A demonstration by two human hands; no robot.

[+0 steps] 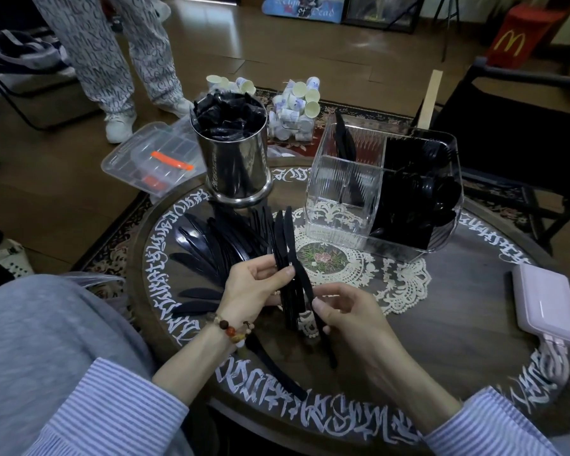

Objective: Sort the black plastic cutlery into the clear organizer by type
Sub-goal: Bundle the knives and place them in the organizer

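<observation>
Left hand (254, 287) grips a bundle of knives (285, 258) upright while right hand (349, 317) pinches one, gathering them for the organizer (343, 225) far right.

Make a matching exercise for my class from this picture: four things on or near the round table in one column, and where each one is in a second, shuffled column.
Things
1. shiny round steel canister
2. flat pink rectangular power bank
3. bundle of black plastic knives
4. clear ribbed plastic organizer

Places
A. at the table's right edge
B. held in the left hand and right hand
C. at the table's far edge, left of the organizer
D. partly on the white lace doily

Pairs: 1-C, 2-A, 3-B, 4-D
</observation>
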